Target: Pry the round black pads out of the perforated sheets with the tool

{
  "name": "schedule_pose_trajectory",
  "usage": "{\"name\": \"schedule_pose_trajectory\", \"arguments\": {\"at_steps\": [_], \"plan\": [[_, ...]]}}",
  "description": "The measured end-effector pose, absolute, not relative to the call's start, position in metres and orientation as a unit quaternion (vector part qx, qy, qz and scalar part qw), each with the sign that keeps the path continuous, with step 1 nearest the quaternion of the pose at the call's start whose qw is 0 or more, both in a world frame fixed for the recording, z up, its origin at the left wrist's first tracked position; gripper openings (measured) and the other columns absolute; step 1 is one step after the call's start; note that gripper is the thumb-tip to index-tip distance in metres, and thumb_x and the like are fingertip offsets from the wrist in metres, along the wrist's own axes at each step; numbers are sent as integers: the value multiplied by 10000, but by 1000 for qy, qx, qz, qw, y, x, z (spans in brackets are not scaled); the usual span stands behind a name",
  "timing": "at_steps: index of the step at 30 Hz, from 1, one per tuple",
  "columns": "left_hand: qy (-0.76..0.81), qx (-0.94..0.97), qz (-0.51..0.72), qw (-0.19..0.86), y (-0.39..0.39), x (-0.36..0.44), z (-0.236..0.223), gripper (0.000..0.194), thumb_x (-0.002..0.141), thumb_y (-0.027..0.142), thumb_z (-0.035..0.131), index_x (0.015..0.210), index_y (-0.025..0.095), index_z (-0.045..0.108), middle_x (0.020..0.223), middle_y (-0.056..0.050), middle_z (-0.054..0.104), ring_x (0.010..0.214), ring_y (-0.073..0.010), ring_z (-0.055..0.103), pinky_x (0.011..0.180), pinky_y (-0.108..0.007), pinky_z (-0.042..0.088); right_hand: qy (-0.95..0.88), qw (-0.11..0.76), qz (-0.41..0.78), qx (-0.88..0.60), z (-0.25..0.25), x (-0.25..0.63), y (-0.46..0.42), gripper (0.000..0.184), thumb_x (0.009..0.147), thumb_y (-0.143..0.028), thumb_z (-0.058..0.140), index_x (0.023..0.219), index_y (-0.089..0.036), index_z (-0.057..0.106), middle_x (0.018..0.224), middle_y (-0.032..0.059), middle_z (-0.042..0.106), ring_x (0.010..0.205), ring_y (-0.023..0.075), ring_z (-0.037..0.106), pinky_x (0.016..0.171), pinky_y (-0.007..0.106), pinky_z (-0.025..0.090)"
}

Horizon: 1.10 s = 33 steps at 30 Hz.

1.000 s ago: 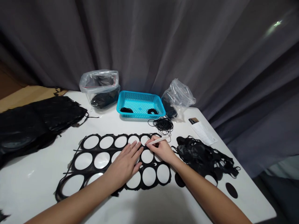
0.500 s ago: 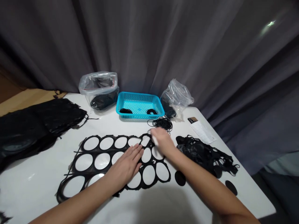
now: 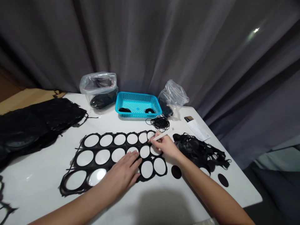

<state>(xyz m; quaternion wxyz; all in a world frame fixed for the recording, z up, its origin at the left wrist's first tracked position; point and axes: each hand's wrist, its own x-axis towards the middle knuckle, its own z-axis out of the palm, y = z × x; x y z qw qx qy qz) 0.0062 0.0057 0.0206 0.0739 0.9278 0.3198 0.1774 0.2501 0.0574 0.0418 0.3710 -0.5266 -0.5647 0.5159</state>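
Note:
A black sheet with rows of round holes [image 3: 106,147] lies on the white table. My left hand [image 3: 127,165] rests on its middle, fingers stretched out and slightly apart. Between the thumb and fingers of my right hand [image 3: 165,146] is a slim white pen-like tool [image 3: 161,135]. Its tip is at the sheet's upper right corner, beside the last hole of the back row; the tip itself is too small to make out. Just behind my right hand lies a tangle of thin black rings [image 3: 161,124].
A blue basket [image 3: 138,115] holding black rings stands at the back between two clear plastic bags [image 3: 98,82] [image 3: 174,93]. Black scraps [image 3: 199,147] and loose black discs [image 3: 176,172] lie on the right, near a phone [image 3: 188,118] and paper [image 3: 198,129]. Stacked black sheets [image 3: 39,125] cover the left.
My right hand, blurred before, has turned so the white tool shows. The sheet's upper right corner, pulled out of shape earlier, now lies flatter. My left hand stays pressed on the sheet.

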Motion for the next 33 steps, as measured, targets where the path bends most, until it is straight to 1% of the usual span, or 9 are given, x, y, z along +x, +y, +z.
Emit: {"name": "schedule_pose_trajectory", "arguments": {"at_steps": [3, 7, 9, 12, 16, 23, 27, 29, 33], "plan": [[318, 930, 175, 61, -8, 4, 13, 451, 958, 220, 538, 1403, 156, 507, 1472, -161, 517, 1369, -311, 484, 1123, -483, 423, -584, 320, 546, -509, 36, 235, 30, 199, 852, -347, 638, 768, -213, 516, 878, 20, 701, 580, 116, 533, 530, 237, 416], [327, 926, 177, 62, -10, 4, 7, 526, 956, 226, 551, 1469, 172, 444, 1504, -136, 492, 1403, -291, 444, 1140, -461, 399, -627, 319, 482, -523, 28, 230, 12, 101, 881, -275, 599, 811, -206, 575, 884, 17, 696, 752, 153, 595, 663, 256, 441], [330, 925, 176, 62, -9, 5, 7, 519, 949, 231, 561, 1456, 180, 460, 1504, -123, 496, 1405, -289, 439, 1140, -458, 392, -628, 324, 466, -532, 25, 230, 9, 95, 891, -272, 592, 824, -205, 583, 903, 19, 702, 767, 156, 594, 670, 258, 434], [338, 925, 162, 57, -8, 7, 10, 504, 931, 235, 579, 1423, 175, 490, 1493, -121, 509, 1388, -298, 454, 1114, -461, 405, -631, 321, 456, -539, 21, 230, 7, 100, 896, -273, 595, 825, -205, 576, 922, 17, 708, 716, 143, 562, 636, 252, 412], [346, 924, 155, 53, -8, 9, 12, 520, 905, 235, 591, 1413, 173, 497, 1472, -112, 532, 1365, -314, 469, 1090, -474, 401, -649, 320, 426, -543, 17, 230, 5, 130, 897, -267, 599, 790, -210, 555, 882, 5, 693, 680, 137, 521, 604, 248, 388], [359, 919, 148, 68, -7, 13, 17, 532, 856, 217, 616, 1380, 191, 525, 1465, -93, 537, 1357, -327, 463, 1090, -489, 376, -690, 328, 364, -533, 16, 230, 8, 131, 900, -213, 598, 774, -218, 564, 869, 9, 670, 813, 176, 589, 686, 271, 438], [356, 921, 143, 63, -7, 13, 16, 549, 847, 208, 624, 1387, 191, 520, 1476, -100, 527, 1369, -324, 451, 1093, -489, 384, -756, 317, 291, -493, 20, 230, 3, 111, 922, -152, 559, 839, -224, 575, 892, 27, 659, 871, 193, 589, 762, 298, 466], [353, 923, 143, 61, -6, 12, 14, 552, 850, 202, 620, 1392, 192, 517, 1489, -104, 512, 1383, -322, 438, 1100, -492, 387, -811, 289, 234, -452, 20, 229, -3, 127, 928, -114, 520, 880, -221, 567, 911, 49, 656, 901, 212, 575, 785, 318, 474], [343, 925, 149, 60, -5, 9, 10, 547, 860, 207, 608, 1398, 174, 515, 1505, -127, 490, 1404, -326, 419, 1118, -500, 393, -877, 204, 119, -418, 18, 229, -3, 112, 871, -114, 571, 918, -215, 562, 962, 91, 661, 900, 256, 551, 715, 342, 470]]}}
